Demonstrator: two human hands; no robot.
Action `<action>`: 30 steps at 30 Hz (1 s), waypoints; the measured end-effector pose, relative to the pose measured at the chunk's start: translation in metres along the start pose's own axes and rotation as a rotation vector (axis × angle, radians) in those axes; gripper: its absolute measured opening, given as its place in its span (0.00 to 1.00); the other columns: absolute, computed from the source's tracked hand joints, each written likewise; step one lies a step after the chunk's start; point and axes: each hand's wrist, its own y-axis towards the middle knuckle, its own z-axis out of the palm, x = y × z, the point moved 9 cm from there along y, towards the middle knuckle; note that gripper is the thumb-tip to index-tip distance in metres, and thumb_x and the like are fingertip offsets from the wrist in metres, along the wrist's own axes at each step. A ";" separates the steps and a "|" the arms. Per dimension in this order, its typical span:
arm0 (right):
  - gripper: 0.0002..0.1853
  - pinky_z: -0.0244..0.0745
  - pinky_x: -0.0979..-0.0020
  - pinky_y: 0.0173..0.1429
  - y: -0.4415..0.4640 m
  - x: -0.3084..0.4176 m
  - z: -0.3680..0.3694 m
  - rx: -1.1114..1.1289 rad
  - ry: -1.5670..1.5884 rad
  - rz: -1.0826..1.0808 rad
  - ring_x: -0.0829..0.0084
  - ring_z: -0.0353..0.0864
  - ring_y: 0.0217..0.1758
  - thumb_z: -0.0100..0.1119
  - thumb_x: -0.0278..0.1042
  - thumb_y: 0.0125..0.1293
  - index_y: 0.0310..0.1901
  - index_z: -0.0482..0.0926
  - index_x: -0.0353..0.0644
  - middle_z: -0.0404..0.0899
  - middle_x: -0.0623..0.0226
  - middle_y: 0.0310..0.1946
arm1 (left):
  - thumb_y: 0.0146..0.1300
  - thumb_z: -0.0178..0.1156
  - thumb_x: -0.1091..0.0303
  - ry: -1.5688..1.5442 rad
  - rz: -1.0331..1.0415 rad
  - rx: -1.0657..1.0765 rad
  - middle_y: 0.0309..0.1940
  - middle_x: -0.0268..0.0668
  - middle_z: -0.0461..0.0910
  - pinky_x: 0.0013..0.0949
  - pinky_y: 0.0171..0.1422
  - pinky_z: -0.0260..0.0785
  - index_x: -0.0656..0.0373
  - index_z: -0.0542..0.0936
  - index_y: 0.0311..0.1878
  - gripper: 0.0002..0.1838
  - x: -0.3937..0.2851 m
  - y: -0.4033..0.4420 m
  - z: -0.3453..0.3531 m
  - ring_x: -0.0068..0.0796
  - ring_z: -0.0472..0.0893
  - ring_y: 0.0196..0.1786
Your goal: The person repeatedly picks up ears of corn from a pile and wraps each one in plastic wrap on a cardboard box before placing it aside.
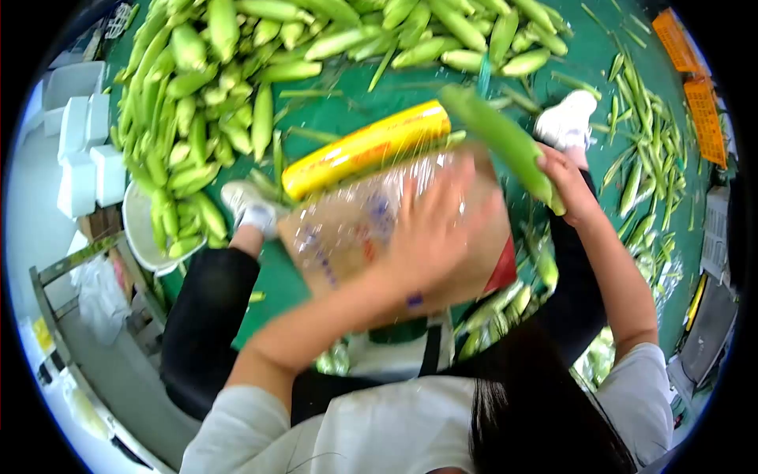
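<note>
In my right hand (570, 183) is a green ear of corn (501, 134), gripped near its lower end, tilted above the right side of the cardboard box. My left hand (433, 229) is over the box, blurred, with its fingers spread and nothing held. The cardboard box (339, 237) lies between my legs, with clear film over its top. A yellow roll of film (367, 150) rests along the far edge of the box.
A large pile of corn (189, 95) covers the far left and back. A white basket (142, 229) with corn stands at the left. Loose husks (643, 126) lie on the green floor (339, 110) at the right. Orange signs (704, 118) are at the far right.
</note>
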 end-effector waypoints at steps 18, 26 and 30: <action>0.05 0.68 0.63 0.65 -0.101 -0.094 0.118 -0.354 0.357 -0.220 0.68 0.77 0.61 0.63 0.32 0.71 0.41 0.82 0.40 0.77 0.68 0.64 | 0.55 0.74 0.66 -0.003 -0.272 0.461 0.55 0.42 0.74 0.48 0.62 0.73 0.35 0.73 0.72 0.39 0.149 -0.135 -0.027 0.47 0.75 0.61; 0.27 0.72 0.55 0.63 -0.012 -0.023 0.257 -0.091 -1.050 -0.877 0.51 0.77 0.59 0.73 0.45 0.59 0.57 0.78 0.43 0.80 0.56 0.55 | 0.57 0.73 0.52 0.121 -0.159 0.040 0.55 0.42 0.75 0.49 0.65 0.64 0.55 0.78 0.59 0.30 0.143 -0.156 -0.069 0.48 0.73 0.59; 0.33 0.73 0.55 0.63 0.000 -0.013 0.249 0.050 -0.955 -0.832 0.52 0.78 0.59 0.72 0.47 0.61 0.67 0.75 0.50 0.78 0.58 0.59 | 0.60 0.70 0.57 0.011 -0.160 0.080 0.52 0.42 0.77 0.48 0.62 0.64 0.55 0.79 0.49 0.18 0.132 -0.204 -0.066 0.48 0.74 0.57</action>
